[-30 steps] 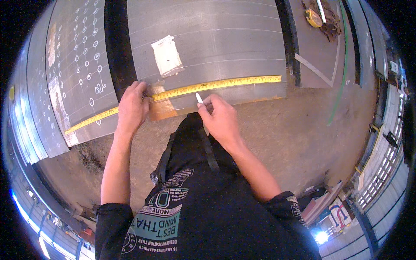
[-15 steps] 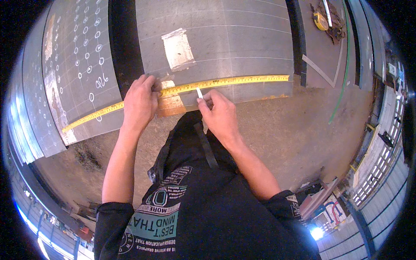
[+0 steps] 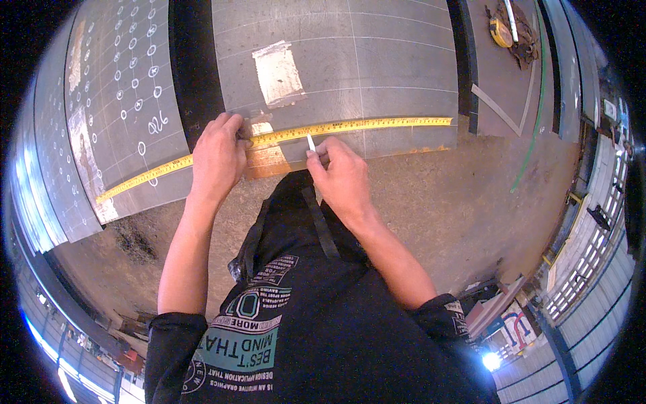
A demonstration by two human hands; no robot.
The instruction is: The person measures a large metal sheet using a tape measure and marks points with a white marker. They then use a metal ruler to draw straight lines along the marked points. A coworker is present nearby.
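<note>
While your left hand point(image 3: 219, 151) is bending its fingers over the yellow measuring tape point(image 3: 363, 124), its fingertips are hiding from view, so you cannot tell whether they are pinching the blade or only pressing on it. Your right hand point(image 3: 342, 175) is pinching a white stick point(image 3: 311, 143) between thumb and fingers, the other fingers curling in toward the palm. The stick's tip is pointing up at the tape's near edge; whether it is touching, you cannot tell.

The tape is lying from left to right near the close edge of the gray plates, running from the circle-marked plate point(image 3: 108, 145) past your left hand and over the middle plate point(image 3: 404, 60). A dark strip point(image 3: 196, 74) is separating those two plates. Beyond the tape, a pale patch point(image 3: 278, 73) is showing on the middle plate, and an orange-brown patch point(image 3: 268, 160) is showing between your hands. Farther right, a yellow tape case point(image 3: 500, 32) is sitting beside a brown cloth point(image 3: 527, 48).
</note>
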